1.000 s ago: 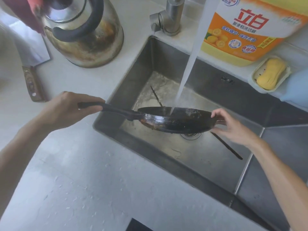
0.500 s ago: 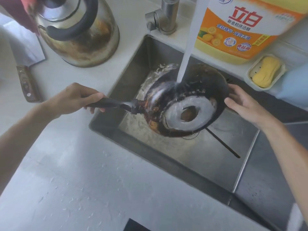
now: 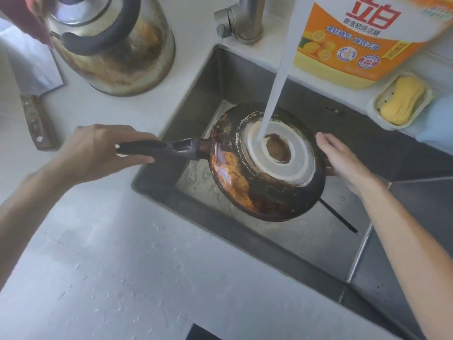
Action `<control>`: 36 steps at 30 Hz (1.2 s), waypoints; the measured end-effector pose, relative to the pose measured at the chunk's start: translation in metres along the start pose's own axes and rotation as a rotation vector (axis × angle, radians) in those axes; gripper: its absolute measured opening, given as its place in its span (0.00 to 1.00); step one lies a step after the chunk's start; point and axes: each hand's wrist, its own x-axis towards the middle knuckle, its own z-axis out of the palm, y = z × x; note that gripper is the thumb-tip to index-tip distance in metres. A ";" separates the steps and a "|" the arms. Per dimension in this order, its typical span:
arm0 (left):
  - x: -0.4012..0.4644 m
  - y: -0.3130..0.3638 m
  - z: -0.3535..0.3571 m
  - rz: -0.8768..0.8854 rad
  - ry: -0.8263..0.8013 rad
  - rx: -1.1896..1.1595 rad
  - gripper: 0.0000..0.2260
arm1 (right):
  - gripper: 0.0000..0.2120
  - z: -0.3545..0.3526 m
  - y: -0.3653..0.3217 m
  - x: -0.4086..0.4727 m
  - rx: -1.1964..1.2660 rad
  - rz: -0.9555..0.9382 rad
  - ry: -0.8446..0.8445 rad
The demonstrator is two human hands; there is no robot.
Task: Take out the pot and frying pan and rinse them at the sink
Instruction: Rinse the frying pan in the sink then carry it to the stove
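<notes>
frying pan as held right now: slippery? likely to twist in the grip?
The black, scorched frying pan is probably slippery: the water stream hits its upturned base. It is rigid and likely handle-heavy to twist, since the left hand grips only the long handle. The right hand steadying the rim suggests it would tip otherwise.

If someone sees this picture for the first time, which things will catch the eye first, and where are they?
First, the frying pan held bottom-up over the sink, with the tap water falling on its pale base ring. The left hand grips its handle; the right hand steadies the far rim. Next, the big orange detergent bottle stands behind the sink, and a stained kettle on the counter at upper left.
</notes>
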 end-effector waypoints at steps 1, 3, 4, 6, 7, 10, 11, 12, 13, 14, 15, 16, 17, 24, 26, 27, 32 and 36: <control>0.003 -0.004 -0.008 0.052 0.005 0.008 0.17 | 0.12 0.005 0.006 -0.003 0.108 0.021 -0.042; 0.016 -0.017 -0.026 0.132 -0.052 0.010 0.16 | 0.08 0.016 0.024 -0.009 0.298 0.071 -0.126; 0.025 -0.024 -0.034 0.174 -0.079 0.031 0.16 | 0.09 0.023 0.033 -0.013 0.363 0.099 -0.157; 0.043 -0.027 -0.047 0.253 -0.103 0.099 0.17 | 0.17 0.036 0.051 -0.024 0.438 0.125 -0.179; 0.049 -0.024 -0.050 0.286 -0.094 0.137 0.17 | 0.23 0.040 0.058 -0.030 0.478 0.118 -0.160; 0.063 -0.020 -0.044 0.326 -0.016 0.204 0.17 | 0.28 0.041 0.065 -0.048 0.563 0.011 -0.035; 0.062 -0.021 -0.039 0.307 0.003 0.193 0.17 | 0.24 0.037 0.060 -0.054 0.552 -0.047 0.016; 0.059 -0.023 -0.031 0.275 0.017 0.161 0.17 | 0.19 0.032 0.054 -0.059 0.541 -0.105 0.062; 0.054 -0.026 -0.022 0.238 0.033 0.117 0.17 | 0.16 0.024 0.044 -0.063 0.521 -0.158 0.106; 0.047 -0.028 -0.011 0.207 0.051 0.068 0.17 | 0.16 0.015 0.033 -0.065 0.485 -0.213 0.145; 0.039 -0.028 0.000 0.182 0.074 0.025 0.17 | 0.16 0.006 0.018 -0.068 0.438 -0.267 0.174; 0.031 -0.028 0.011 0.158 0.098 -0.012 0.17 | 0.17 -0.003 0.004 -0.069 0.382 -0.315 0.195; 0.022 -0.027 0.022 0.135 0.128 -0.049 0.17 | 0.17 -0.011 -0.010 -0.070 0.328 -0.350 0.205; -0.024 -0.008 0.044 0.004 0.282 -0.134 0.17 | 0.12 -0.029 -0.051 -0.037 0.220 -0.301 0.179; -0.025 -0.007 0.032 0.003 0.313 -0.094 0.17 | 0.19 -0.022 -0.042 -0.025 0.253 -0.200 0.132; -0.024 -0.009 0.025 0.000 0.318 -0.061 0.17 | 0.22 -0.017 -0.036 -0.022 0.297 -0.149 0.116; -0.005 -0.011 -0.004 -0.001 0.273 0.042 0.16 | 0.14 0.005 0.009 -0.021 0.537 -0.148 0.007; 0.013 -0.025 -0.021 -0.006 0.177 0.004 0.19 | 0.20 0.012 0.035 -0.039 0.711 -0.167 -0.235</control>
